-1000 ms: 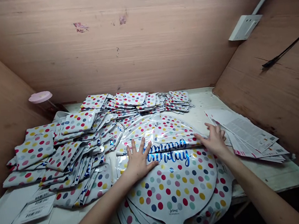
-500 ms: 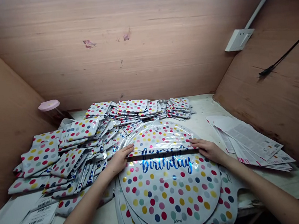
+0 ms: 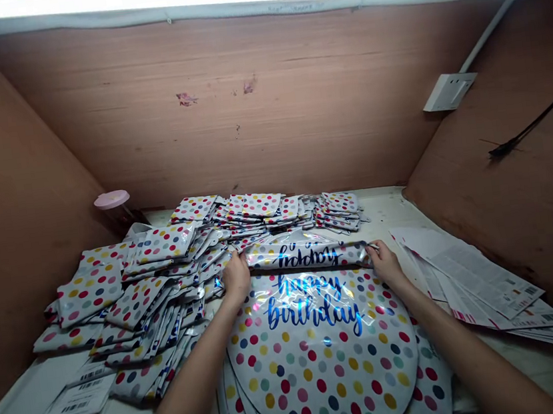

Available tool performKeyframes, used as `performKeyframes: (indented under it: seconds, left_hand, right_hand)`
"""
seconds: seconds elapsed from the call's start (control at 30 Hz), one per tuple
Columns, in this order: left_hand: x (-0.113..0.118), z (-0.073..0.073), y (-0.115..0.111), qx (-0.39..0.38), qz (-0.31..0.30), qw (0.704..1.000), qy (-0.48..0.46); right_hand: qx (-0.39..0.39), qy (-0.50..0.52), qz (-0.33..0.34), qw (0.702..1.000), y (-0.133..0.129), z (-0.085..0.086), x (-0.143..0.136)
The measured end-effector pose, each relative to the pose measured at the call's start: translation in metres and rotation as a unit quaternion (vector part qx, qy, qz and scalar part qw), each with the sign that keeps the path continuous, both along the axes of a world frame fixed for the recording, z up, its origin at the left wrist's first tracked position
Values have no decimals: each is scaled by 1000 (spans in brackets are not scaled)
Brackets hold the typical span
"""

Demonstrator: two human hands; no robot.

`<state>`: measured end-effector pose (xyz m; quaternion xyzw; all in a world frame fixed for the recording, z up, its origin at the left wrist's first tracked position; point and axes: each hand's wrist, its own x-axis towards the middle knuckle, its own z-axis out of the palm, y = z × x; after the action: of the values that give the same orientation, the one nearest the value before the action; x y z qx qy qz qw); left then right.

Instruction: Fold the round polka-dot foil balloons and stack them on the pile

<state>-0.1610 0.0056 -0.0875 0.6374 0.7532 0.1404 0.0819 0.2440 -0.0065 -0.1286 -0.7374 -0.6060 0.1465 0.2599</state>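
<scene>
A flat foil balloon (image 3: 320, 359) with coloured dots and blue "happy birthday" lettering lies before me on other flat balloons (image 3: 433, 376). Across its upper part runs a raised, folded-over strip of dotted foil (image 3: 307, 255), mirroring some of the lettering. My left hand (image 3: 237, 277) is closed on the strip's left end, its fingertips partly hidden. At the right end my right hand (image 3: 384, 261) pinches the foil between thumb and fingers. Just left of my left hand lies a heap of folded dotted balloons (image 3: 143, 311).
More folded balloons (image 3: 256, 208) are stacked along the back. Printed sheets (image 3: 476, 276) lie fanned at the right; white cards with barcodes (image 3: 76, 399) lie at the front left. A pink-lidded cup (image 3: 112, 200) stands in the back left corner. Wooden panels (image 3: 245, 117) enclose the table.
Both hands have gone from lying on the folded foil to gripping its ends. The upper flap is now a narrower, raised strip, and "happy" shows below it. The view has tilted upward.
</scene>
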Motion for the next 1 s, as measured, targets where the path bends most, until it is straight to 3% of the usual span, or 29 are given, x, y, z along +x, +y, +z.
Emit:
performKeyframes:
  seconds: [0.1,0.2,0.33,0.4,0.53,0.6,0.7,0.83,0.9,1.0]
  left_hand:
    - [15,1,25,4,12,999,41]
    - [14,10,41,-2,-13,997,71]
    - [26,19,33,32,-17,994,104]
    - [51,17,17,62,-84,988,116]
    - [118,9,-6,29,-305,945,113]
    - [147,8,-4,-14,-325,938,118]
    - [172,15,10,-56,-295,944,138]
    - [175,47,21,-45,-263,954,137]
    - [165,77,19,-7,-264,957,123]
    - [139,130,2,73,-265,956,101]
  right_hand:
    - [-27,-90,-46,995,33,4,-16]
    - [-72,-159,-24,984,55,12,-24]
    - [-113,-213,9,971,66,17,-27]
    - [-119,-226,15,967,68,18,-28]
    - [-98,-236,13,967,66,30,-32]
    - [-55,-241,7,969,54,41,-40]
    - [24,-244,34,969,18,50,-61]
    - [54,-208,164,963,-43,29,-93]
    - [55,-162,212,962,-64,13,-101]
    - [37,-116,229,966,-72,-3,-102]
